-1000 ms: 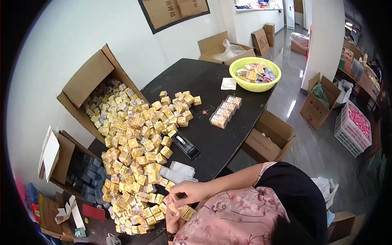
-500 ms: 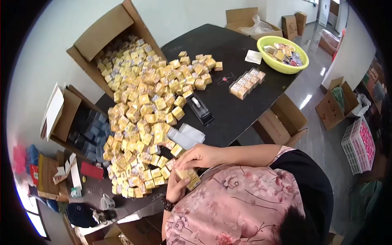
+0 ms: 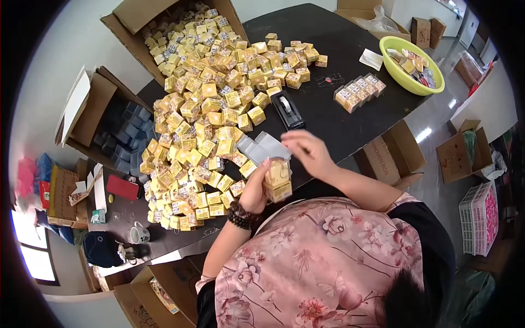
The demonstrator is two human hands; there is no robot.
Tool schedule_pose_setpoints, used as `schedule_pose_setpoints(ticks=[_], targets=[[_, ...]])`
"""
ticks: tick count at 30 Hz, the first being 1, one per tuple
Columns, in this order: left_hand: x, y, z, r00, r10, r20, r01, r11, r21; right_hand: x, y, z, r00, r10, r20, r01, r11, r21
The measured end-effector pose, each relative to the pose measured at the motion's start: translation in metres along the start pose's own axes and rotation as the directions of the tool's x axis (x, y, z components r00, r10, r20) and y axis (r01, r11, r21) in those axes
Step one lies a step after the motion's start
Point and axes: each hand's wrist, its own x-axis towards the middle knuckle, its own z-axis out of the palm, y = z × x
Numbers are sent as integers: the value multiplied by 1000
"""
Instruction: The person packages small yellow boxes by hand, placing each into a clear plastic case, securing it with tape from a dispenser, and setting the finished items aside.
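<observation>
My left hand [image 3: 254, 189] is closed around a short row of small yellow boxes [image 3: 278, 176], held in front of my chest at the table's edge. My right hand [image 3: 310, 154] has its fingers stretched out over the right end of some flat, clear grey plastic cases [image 3: 273, 146]. Whether the fingertips touch the plastic is hard to make out. Left of both hands spreads a large heap of small yellow boxes [image 3: 210, 117]. A black tape dispenser [image 3: 287, 111] lies just beyond the plastic cases.
On the black table [image 3: 322, 33] are a clear-wrapped block of boxes [image 3: 359, 93], a white paper [image 3: 371, 59] and a yellow-green basin [image 3: 397, 75] with packets. A tipped carton [image 3: 129, 54] spills boxes. A mug [image 3: 139, 234] and red phone-like item [image 3: 122, 187] sit at left.
My right hand has left the held boxes and moved right and up to the plastic cases. My left hand has raised the yellow boxes and shifted right. The camera view has also shifted.
</observation>
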Motion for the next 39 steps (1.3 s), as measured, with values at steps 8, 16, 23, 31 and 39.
schedule_pose_setpoints(ticks=[8, 16, 23, 31, 39], targets=[[120, 11, -14, 994, -84, 71, 79, 993, 83, 54, 103, -34, 721, 693, -14, -693, 720, -35], [139, 18, -15, 948, -274, 161, 256, 959, 123, 38, 90, -37, 516, 847, 129, -729, 354, 586], [138, 17, -10, 955, -263, 140, 241, 958, 153, -3, 115, -19, 660, 748, -64, -695, 641, 326], [132, -10, -12, 976, 213, 49, -218, 930, 295, -15, 75, -30, 751, 657, -59, -560, 682, 471], [98, 0, 15, 872, 402, 280, -484, 627, 610, -7, 13, -44, 678, 689, 256, -705, 512, 490]])
